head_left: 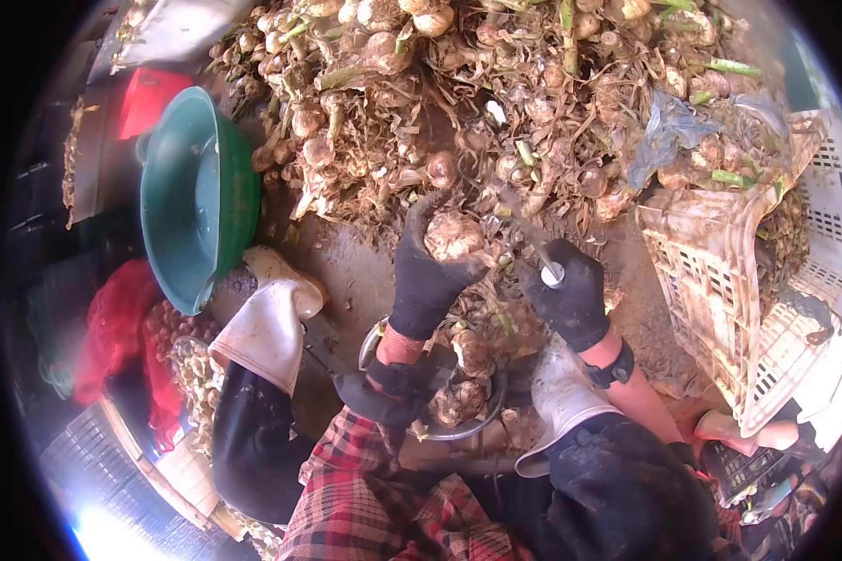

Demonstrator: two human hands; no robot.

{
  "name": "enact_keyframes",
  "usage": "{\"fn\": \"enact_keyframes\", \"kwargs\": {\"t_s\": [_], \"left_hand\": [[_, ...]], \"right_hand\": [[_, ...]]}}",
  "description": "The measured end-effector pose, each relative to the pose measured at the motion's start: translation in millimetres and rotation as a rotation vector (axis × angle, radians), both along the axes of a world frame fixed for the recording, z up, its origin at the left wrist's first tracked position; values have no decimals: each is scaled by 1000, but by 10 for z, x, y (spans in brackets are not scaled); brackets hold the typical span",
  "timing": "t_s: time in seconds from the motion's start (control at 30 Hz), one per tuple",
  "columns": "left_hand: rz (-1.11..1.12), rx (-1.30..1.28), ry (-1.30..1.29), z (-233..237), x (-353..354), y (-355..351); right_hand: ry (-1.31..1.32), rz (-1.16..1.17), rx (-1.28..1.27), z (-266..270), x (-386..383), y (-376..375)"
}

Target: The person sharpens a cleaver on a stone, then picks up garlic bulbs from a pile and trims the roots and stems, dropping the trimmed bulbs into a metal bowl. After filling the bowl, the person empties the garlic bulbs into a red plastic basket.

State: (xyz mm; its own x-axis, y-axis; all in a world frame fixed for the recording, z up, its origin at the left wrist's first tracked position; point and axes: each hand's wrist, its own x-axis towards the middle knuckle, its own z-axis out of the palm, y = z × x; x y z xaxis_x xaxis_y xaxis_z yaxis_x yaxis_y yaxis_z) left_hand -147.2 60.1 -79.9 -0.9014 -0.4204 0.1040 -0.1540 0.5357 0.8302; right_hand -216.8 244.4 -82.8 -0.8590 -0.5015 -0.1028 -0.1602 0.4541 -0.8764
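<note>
My left hand (426, 280), in a dark glove, is closed around a large garlic bulb (454, 236) with a dirty, papery skin. To its right, my gloved right hand (571, 294) grips a knife (552, 274). The knife's pale handle end shows, while its blade points up and left toward the bulb and is blurred. Below both hands, between my legs, sits a metal basin (454, 433) with several trimmed bulbs (458, 402) in it.
Ahead lies a big heap of garlic (440, 103) with dry leaves and cut stalks. A green plastic tub (201, 201) tilts at the left, near a red net bag (126, 327). Dirty white plastic crates (711, 280) stand at the right. White boots (267, 318) flank the basin.
</note>
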Motion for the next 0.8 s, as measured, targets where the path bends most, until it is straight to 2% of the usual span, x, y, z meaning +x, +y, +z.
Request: {"fn": "enact_keyframes", "kwargs": {"t_s": [0.03,0.1,0.13,0.17,0.23,0.27,0.3,0.37,0.4,0.43,0.53,0.57,0.63,0.7,0.77,0.8], "left_hand": [[-2,0,-4,1,18,6],[68,477,-76,-42,56,31],[-652,262,-258,-412,227,-479],[-656,266,-258,-295,163,-357],[-165,42,-139,-102,84,-43],[-162,152,-213,-136,118,-67],[-161,156,-216,-123,137,-52],[-234,-88,-88,-77,180,-29],[-732,23,-236,-1027,525,-328],[-732,28,-238,-936,529,-280],[-193,1291,-278,-258,410,-26],[-191,1293,-278,-239,377,-12],[-189,705,-496,-216,308,-6],[-228,677,-458,156,197,124],[-334,610,-401,494,115,227],[-356,419,-312,366,145,236]], "right_hand": [[-4,-2,0,54,-14,-3],[262,178,-33,143,-46,3],[308,220,-52,202,-48,-7],[307,217,-47,231,-41,-17],[407,302,18,267,-24,-20],[390,320,38,276,-27,-10],[386,322,41,267,-24,2],[367,355,58,234,-15,18],[362,355,60,204,-9,24],[367,351,19,161,-10,36],[373,354,-10,-5,-33,76],[378,365,-5,-60,-32,87],[347,340,-6,-137,4,101],[317,321,-10,-432,4,193],[290,122,357,-979,-2,346],[283,133,353,-926,58,366]]}}
